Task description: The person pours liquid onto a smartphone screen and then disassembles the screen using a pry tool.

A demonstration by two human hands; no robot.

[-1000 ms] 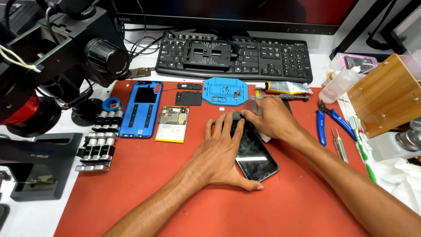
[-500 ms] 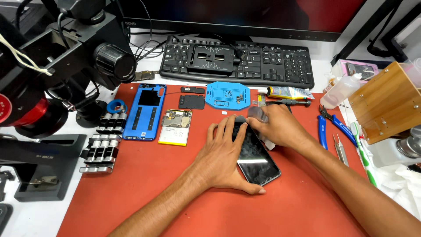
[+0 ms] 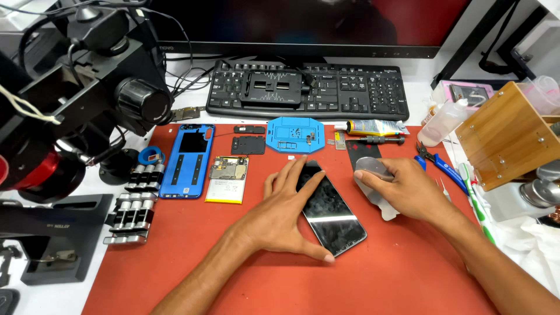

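I see my left hand (image 3: 280, 219) open, flat on the black phone (image 3: 331, 211) w/ fingers spread, phone lying on the red surface (image 3: 408, 280) between both hands, while right hand (image 3: 408, 189) pinches a clear film (image 3: 373, 169) just beside it.

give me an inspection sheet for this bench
surface: red mat on a white bench.
job's things: phone flat, screen up; clear film beside it.
clutter: blue frame, battery, blue jig, glue tube, cutters, bottle.
hands: left hand flat, touching the phone; right hand holding the film.
cables: black leads behind the microscope.
surroundings: keyboard, monitor, wooden box.
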